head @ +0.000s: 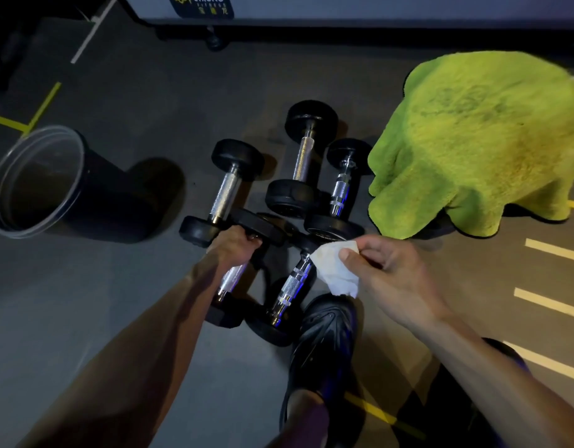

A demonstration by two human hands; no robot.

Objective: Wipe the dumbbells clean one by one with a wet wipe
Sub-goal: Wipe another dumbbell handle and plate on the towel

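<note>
My left fingers (251, 241) wrapped round a near dumbbell (232, 279); my right hand (387, 270) pinched the white wipe (335, 270) beside it.

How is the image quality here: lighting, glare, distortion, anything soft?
Head view: dim overall; bright glare on the chrome handles of the dumbbells; hard shadow beside the black bin; the green towel looks overlit and soft; wide-angle bending at the edges; left hand and right hand with the wet wipe are reasonably sharp.
</note>
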